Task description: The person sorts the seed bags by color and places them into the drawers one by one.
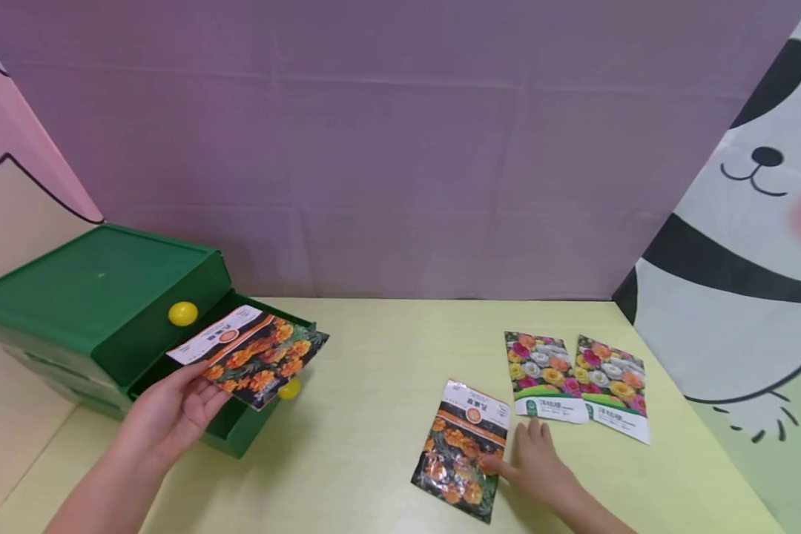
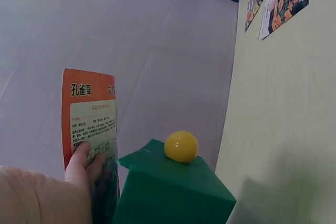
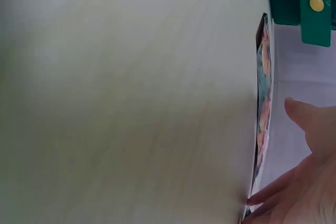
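Note:
My left hand (image 1: 173, 415) pinches a marigold seed packet (image 1: 263, 356) by its near edge, thumb on top, over the pulled-out green drawer (image 1: 236, 441). In the left wrist view the packet's orange-and-white back (image 2: 92, 111) faces the camera. A second marigold seed packet (image 1: 463, 452) lies flat on the table. Beside it is my right hand (image 1: 541, 467), thumb over the packet's right edge and fingers stretched toward a seed packet with multicoloured flowers (image 1: 547, 371). Another packet of that kind (image 1: 612, 386) lies just to its right. The right wrist view shows the thumb (image 3: 300, 113) raised apart from the fingers.
The green drawer cabinet (image 1: 100, 289) stands at the table's left, with yellow round knobs (image 1: 183, 314) on its drawer fronts. A purple cloth (image 1: 400, 163) hangs behind the pale table (image 1: 367, 400). A panda-printed panel (image 1: 741, 237) rises along the right side.

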Motion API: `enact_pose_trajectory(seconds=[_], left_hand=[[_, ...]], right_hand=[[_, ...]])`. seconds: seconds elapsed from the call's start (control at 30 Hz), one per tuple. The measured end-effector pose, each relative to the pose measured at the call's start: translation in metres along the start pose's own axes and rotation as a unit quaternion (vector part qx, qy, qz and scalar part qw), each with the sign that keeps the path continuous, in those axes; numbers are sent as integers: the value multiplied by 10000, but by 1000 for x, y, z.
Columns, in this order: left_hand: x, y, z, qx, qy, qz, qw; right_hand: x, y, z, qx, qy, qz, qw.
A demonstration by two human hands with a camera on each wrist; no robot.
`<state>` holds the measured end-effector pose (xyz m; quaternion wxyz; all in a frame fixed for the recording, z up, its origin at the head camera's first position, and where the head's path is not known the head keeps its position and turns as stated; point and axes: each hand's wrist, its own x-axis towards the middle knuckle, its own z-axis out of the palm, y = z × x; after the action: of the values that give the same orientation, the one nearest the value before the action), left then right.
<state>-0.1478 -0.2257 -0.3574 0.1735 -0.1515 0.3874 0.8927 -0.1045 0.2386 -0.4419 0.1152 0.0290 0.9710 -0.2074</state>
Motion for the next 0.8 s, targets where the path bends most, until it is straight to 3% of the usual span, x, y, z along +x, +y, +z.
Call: enact_pose_trajectory(seconds=[0.3, 0.53, 0.8], left_hand=[[8, 8, -16, -829, -129, -317, 9960], [12, 16, -19, -1265, 147, -628, 9899], [16, 20, -19, -1204, 78, -742, 9899]], right_hand=[[0, -1, 6, -127, 183, -150, 9996], [-2, -2, 15, -276, 345, -356, 9984], [-1, -3, 23, -142, 429, -214, 9987]])
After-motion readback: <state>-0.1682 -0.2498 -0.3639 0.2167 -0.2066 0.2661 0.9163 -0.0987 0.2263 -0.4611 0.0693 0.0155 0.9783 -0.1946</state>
